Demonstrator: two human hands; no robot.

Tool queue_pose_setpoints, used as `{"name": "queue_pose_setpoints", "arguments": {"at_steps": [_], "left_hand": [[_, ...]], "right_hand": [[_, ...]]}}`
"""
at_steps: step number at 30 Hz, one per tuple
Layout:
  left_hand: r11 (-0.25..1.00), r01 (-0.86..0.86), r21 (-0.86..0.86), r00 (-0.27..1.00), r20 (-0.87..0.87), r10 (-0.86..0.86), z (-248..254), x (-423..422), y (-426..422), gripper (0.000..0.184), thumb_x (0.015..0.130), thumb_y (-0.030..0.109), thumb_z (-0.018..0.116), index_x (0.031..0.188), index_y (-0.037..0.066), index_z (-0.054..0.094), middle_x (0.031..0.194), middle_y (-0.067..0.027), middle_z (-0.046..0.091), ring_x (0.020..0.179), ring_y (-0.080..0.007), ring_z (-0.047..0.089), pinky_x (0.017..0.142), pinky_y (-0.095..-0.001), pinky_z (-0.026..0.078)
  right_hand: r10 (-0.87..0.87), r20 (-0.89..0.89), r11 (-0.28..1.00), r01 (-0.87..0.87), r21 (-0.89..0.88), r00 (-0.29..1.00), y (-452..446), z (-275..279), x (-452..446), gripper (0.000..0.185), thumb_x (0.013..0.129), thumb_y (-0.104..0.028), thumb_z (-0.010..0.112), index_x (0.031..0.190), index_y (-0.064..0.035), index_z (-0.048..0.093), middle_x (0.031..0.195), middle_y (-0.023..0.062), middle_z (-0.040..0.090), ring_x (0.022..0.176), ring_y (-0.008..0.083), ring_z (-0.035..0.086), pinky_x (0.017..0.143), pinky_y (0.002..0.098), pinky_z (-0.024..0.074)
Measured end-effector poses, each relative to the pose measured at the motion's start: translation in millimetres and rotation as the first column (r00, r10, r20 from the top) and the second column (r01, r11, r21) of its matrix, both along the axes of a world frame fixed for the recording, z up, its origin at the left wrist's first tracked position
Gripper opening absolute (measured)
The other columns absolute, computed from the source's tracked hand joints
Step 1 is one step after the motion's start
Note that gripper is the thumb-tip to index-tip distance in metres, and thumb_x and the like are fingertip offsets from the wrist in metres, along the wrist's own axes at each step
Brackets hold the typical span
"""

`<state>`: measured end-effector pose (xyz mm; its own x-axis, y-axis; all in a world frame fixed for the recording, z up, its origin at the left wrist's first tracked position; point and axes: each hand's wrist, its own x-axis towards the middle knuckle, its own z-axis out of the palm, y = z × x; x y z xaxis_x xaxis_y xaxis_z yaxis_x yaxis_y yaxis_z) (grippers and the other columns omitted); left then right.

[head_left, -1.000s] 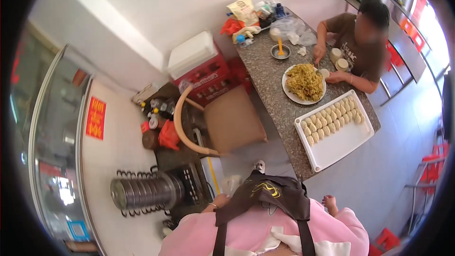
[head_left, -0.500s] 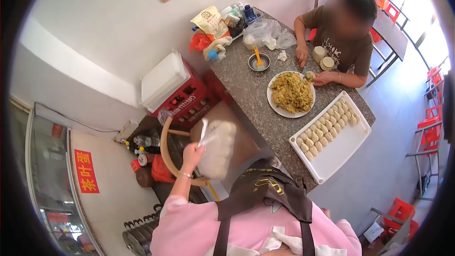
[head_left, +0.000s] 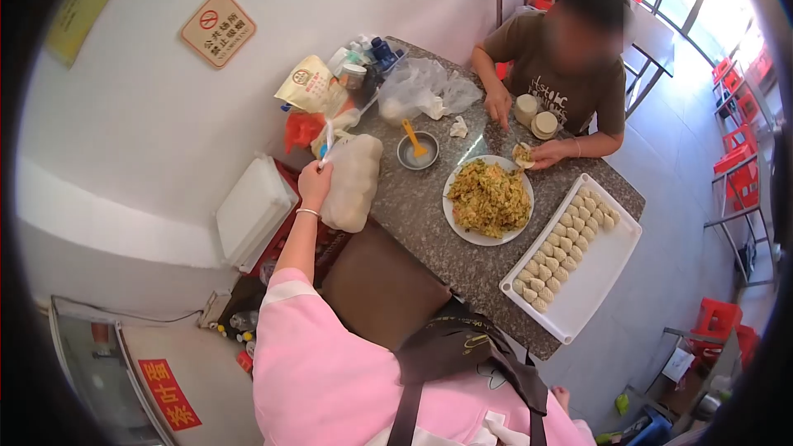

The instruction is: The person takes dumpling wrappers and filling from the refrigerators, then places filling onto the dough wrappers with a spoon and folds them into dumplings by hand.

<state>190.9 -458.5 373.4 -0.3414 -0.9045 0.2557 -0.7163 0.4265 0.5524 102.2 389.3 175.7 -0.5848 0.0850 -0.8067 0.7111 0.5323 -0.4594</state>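
Nearest, at the lower right beside the apron [head_left: 475, 351], only a bit of the right hand [head_left: 562, 397] shows; whether its fingers are curled or spread, I cannot tell. One brown seat [head_left: 384, 287] lies left of the table's near end. Farther off and to the left, the left hand [head_left: 314, 185] is closed on the gathered neck of one clear bag [head_left: 353, 185]. The bag's full body lies just right of the fist, and a loose white end sticks out on the far side of the fingers. Pale, rounded contents press against the plastic, too clouded to count. The bag overlaps the table's left edge in view; whether it touches the top I cannot tell. Left of it stands one white box [head_left: 256, 213].

On the table [head_left: 429, 239], one white tray [head_left: 595, 297] sits near right, with more than twenty dumplings [head_left: 558, 253] in rows toward its left side. Beyond and left is one plate [head_left: 450, 216] heaped with one mound of filling [head_left: 490, 196]; farther left, one bowl [head_left: 403, 157] holds one orange tool [head_left: 415, 139]. At the far side, one co-worker [head_left: 552, 74] holds one filled wrapper [head_left: 523, 155] beside the plate, near two pale round stacks [head_left: 544, 125].
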Motion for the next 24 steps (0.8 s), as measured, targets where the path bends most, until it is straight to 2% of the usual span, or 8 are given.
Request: {"name": "queue_pose_setpoints", "arguments": {"at_steps": [6,10,13,16,17,18,21,24], "left_hand": [[0.989,-0.055,0.136,0.998,0.025,0.052,-74,-33,-56,0.04,0.084,0.038,0.058,0.077,-0.001,0.06,0.073,-0.0212,0.061,0.071,-0.0378,0.059,0.065,-0.0421,0.044],[0.976,-0.109,0.189,0.973,-0.182,0.144,-99,-46,-90,0.041,0.087,0.039,0.055,0.081,-0.001,0.062,0.072,-0.0182,0.063,0.069,-0.0346,0.06,0.066,-0.0421,0.044],[0.992,-0.042,0.117,0.944,-0.322,0.078,-96,-63,-124,0.042,0.088,0.042,0.054,0.086,0.001,0.064,0.076,-0.0155,0.065,0.072,-0.0319,0.062,0.066,-0.0401,0.044],[0.988,-0.119,0.1,0.951,-0.274,0.142,-104,-77,-151,0.041,0.088,0.041,0.055,0.092,0.001,0.063,0.084,-0.017,0.065,0.073,-0.0323,0.061,0.065,-0.0391,0.044],[0.983,-0.112,0.148,0.93,-0.334,0.156,-101,-83,-150,0.035,0.091,0.036,0.055,0.089,0.002,0.061,0.079,-0.0103,0.063,0.067,-0.0228,0.057,0.061,-0.0326,0.042],[0.984,-0.094,0.151,0.934,-0.329,0.139,-97,-89,-149,0.035,0.091,0.036,0.055,0.089,0.002,0.061,0.079,-0.0103,0.063,0.067,-0.0228,0.057,0.061,-0.0326,0.042],[0.923,0.103,0.371,0.711,-0.676,0.193,-80,-104,-137,0.028,0.094,0.029,0.053,0.075,0.009,0.052,0.065,0.005,0.043,0.06,-0.0059,0.039,0.054,-0.0228,0.033],[0.914,0.141,0.381,0.64,-0.739,0.209,-81,-110,-144,0.028,0.094,0.029,0.054,0.075,0.009,0.052,0.065,0.0041,0.044,0.058,-0.0074,0.04,0.053,-0.024,0.033]], "right_hand": [[-0.01,0.125,0.998,0.003,0.056,0.992,-54,-4,67,0.015,0.09,-0.016,0.056,0.099,-0.0036,0.058,0.077,0.0081,0.063,0.056,0.0164,0.06,0.044,0.0276,0.0431],[0.036,0.102,0.999,-0.036,0.008,0.994,-91,2,80,0.017,0.09,-0.018,0.056,0.1,-0.0048,0.058,0.079,0.0065,0.064,0.059,0.0142,0.06,0.048,0.0259,0.0438],[-0.034,0.061,0.998,0.036,-0.043,0.998,-107,2,84,0.018,0.091,-0.02,0.056,0.102,-0.0057,0.058,0.08,0.005,0.064,0.059,0.013,0.061,0.05,0.0246,0.0435],[-0.204,0.101,0.977,0.209,-0.038,0.974,-108,-12,98,0.019,0.091,-0.021,0.056,0.104,-0.0061,0.058,0.082,0.0048,0.064,0.061,0.0123,0.061,0.051,0.0239,0.0432],[-0.223,0.106,0.973,0.228,-0.036,0.969,-108,-16,103,0.019,0.091,-0.021,0.056,0.104,-0.0061,0.058,0.082,0.0048,0.064,0.061,0.0123,0.061,0.051,0.0239,0.0432],[-0.253,0.116,0.965,0.26,-0.044,0.96,-107,-19,109,0.019,0.091,-0.021,0.056,0.104,-0.0063,0.058,0.083,0.0045,0.064,0.061,0.012,0.061,0.051,0.0236,0.043],[-0.297,0.106,0.952,0.303,-0.044,0.949,-103,-29,125,0.02,0.091,-0.021,0.057,0.104,-0.0055,0.059,0.084,0.0057,0.064,0.062,0.013,0.06,0.053,0.0255,0.0464],[-0.31,0.101,0.948,0.315,-0.039,0.945,-99,-36,139,0.021,0.091,-0.021,0.058,0.104,-0.0052,0.059,0.086,0.007,0.064,0.062,0.0141,0.06,0.054,0.0271,0.049]]}}
